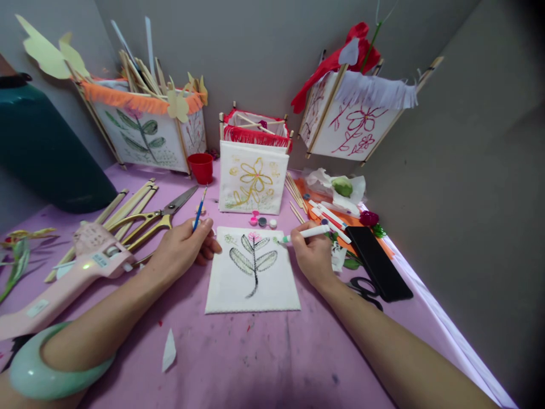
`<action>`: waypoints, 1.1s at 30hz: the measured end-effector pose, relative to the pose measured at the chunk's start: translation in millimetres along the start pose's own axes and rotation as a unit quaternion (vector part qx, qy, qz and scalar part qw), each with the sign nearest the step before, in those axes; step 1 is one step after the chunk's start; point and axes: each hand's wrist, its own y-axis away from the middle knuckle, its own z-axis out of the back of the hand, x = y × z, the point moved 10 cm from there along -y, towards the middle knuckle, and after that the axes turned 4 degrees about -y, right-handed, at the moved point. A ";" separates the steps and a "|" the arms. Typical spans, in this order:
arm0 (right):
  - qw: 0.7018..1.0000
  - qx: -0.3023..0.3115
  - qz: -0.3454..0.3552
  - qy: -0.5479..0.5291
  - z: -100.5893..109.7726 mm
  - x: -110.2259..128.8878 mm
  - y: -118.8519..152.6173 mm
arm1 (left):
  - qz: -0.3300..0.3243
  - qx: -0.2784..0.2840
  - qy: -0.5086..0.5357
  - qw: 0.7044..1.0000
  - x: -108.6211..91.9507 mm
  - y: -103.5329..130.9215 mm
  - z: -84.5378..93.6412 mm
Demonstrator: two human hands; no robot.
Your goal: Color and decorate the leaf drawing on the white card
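Observation:
A white square panel (272,289) lies flat on the purple cloth, drawn with a pink flower, a dark stem and leaves shaded green. In my right hand (314,253) is a white marker pen (313,231), its green tip at a small green mark near the panel's upper right corner. My left hand (187,244) rests beside the panel's left edge, closed around a thin blue paintbrush (199,210) that points up. Small pots of pink, grey and white paint (263,221) sit just behind the panel.
Gold scissors (166,213) and a pink glue gun (80,267) lie left. Behind stand a red cup (201,168), a panel with a yellow flower (254,179) and decorated lanterns (145,133). On the right are markers (332,218), a black phone (378,263) and black-handled scissors (365,287).

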 end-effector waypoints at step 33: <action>1.000 0.003 0.015 0.025 -2.2 2.8 -1.0 | 0.009 -0.005 -0.001 1.000 1.0 0.0 0.9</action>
